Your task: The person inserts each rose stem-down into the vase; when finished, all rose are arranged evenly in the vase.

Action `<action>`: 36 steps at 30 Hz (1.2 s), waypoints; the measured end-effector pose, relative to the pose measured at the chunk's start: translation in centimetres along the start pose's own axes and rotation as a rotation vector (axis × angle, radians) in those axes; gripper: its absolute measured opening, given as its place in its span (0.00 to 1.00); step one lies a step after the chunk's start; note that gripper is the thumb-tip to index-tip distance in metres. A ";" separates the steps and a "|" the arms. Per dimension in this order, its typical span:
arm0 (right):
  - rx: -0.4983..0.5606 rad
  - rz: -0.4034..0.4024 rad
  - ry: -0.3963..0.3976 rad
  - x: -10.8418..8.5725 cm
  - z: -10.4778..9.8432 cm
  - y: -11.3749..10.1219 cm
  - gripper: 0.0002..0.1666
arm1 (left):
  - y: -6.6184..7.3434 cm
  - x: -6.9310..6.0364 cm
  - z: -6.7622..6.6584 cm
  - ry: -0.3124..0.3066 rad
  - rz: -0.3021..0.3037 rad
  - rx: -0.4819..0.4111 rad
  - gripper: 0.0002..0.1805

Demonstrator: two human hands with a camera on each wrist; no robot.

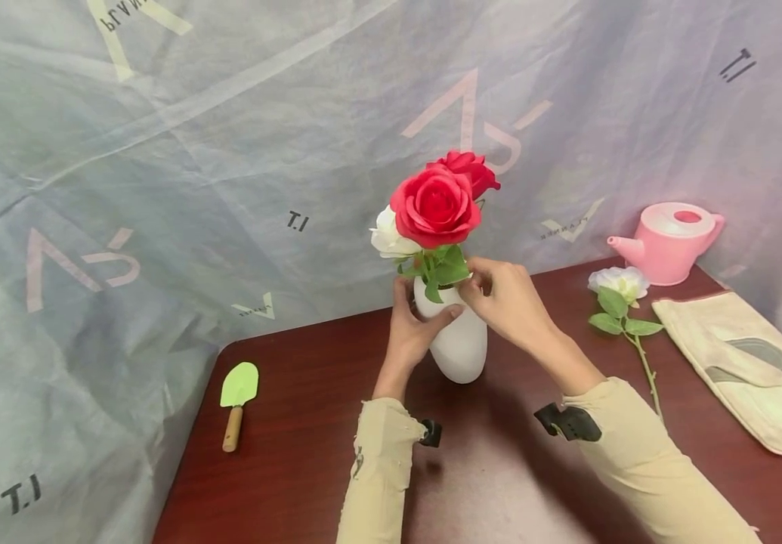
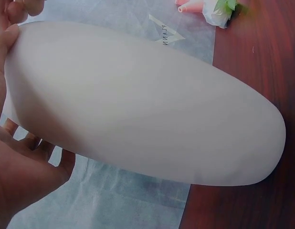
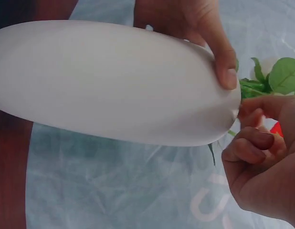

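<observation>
A smooth white vase stands in the middle of the table in the head view, leaning slightly. My left hand grips its upper part, thumb across the front and fingers behind. At the rim, my right hand has curled fingers and seems to pinch the edge; the leaves partly hide the contact. Out of the mouth rise a large red rose, a second red rose behind it and a white rose on the left. Green leaves spill over the rim, and the stems inside are hidden.
On the right lie a loose white flower with a long stem and a pair of cream gloves. A pink watering can stands behind them. At the left is a small green trowel. Grey printed sheeting hangs behind.
</observation>
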State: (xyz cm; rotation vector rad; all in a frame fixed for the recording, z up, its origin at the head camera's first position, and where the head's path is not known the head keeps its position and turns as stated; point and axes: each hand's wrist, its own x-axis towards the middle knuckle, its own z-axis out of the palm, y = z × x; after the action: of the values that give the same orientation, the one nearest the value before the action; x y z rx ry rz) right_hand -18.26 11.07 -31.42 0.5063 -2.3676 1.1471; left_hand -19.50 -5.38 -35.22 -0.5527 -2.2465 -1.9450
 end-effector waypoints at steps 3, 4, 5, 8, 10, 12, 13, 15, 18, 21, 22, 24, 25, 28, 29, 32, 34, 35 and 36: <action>0.053 0.001 0.068 -0.3 -0.2 0.2 0.06 | 0.0 0.1 0.1 0.002 -0.009 0.012 0.35; 0.078 0.002 0.091 -0.4 -0.4 0.2 0.06 | 0.0 0.1 0.1 0.007 -0.010 0.013 0.35; 0.100 0.001 0.114 -0.4 -0.5 0.3 0.07 | 0.0 0.1 0.1 0.011 -0.011 0.013 0.35; 0.177 0.015 0.162 -0.5 -1.1 0.2 0.07 | 0.1 0.1 0.1 0.021 -0.014 0.014 0.34; 0.232 0.029 0.187 -0.6 -1.5 0.1 0.07 | 0.2 0.0 0.1 0.023 -0.012 0.016 0.34; 0.283 0.035 0.205 -0.8 -2.0 -0.1 0.07 | 0.3 0.0 0.0 0.021 -0.016 0.019 0.35; 0.303 0.036 0.211 -1.0 -2.3 -0.4 0.07 | 0.2 0.0 0.0 0.020 -0.017 0.018 0.35; 0.333 0.051 0.219 -1.5 -2.9 -1.1 0.06 | 0.2 0.0 0.0 0.018 -0.020 0.015 0.35; 0.340 0.087 0.222 -2.4 -3.9 -1.9 0.06 | 0.1 0.0 0.0 0.015 -0.025 0.004 0.35; 0.307 0.140 0.217 -3.6 -4.6 -0.6 0.06 | 0.0 0.1 0.1 0.012 -0.023 -0.001 0.35; 0.287 0.157 0.213 -4.1 -4.8 0.3 0.07 | 0.0 0.1 0.1 0.012 -0.021 0.000 0.35; 0.232 0.191 0.200 -5.1 -5.3 2.5 0.08 | 0.0 0.1 0.1 0.010 -0.020 0.005 0.35; 0.205 0.209 0.190 -5.7 -5.6 3.7 0.09 | 0.0 0.1 0.1 0.009 -0.019 0.007 0.35; 0.119 0.256 0.159 -7.4 -6.6 7.4 0.11 | 0.1 0.1 0.1 0.010 -0.022 0.015 0.35; 0.073 0.268 0.149 -8.0 -7.1 8.4 0.11 | 0.1 0.1 0.1 0.011 -0.025 0.019 0.35; -0.064 0.312 0.096 -9.7 -8.6 11.2 0.12 | 0.2 0.0 0.1 0.014 -0.030 0.023 0.35; -0.149 0.343 0.039 -10.7 -9.4 12.9 0.14 | 0.2 0.0 0.0 0.013 -0.032 0.027 0.35; -0.185 0.360 0.006 -11.2 -9.7 13.7 0.15 | 0.2 0.0 0.0 0.012 -0.032 0.029 0.35; -0.202 0.379 -0.034 -11.6 -10.0 14.5 0.16 | 0.3 0.0 0.0 0.011 -0.031 0.029 0.35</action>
State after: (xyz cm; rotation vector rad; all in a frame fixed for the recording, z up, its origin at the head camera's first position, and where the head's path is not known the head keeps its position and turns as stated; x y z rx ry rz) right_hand -13.63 29.02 -41.49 0.0059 -2.6457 1.0377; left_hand -19.41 -5.31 -34.99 -0.5056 -2.2866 -1.9210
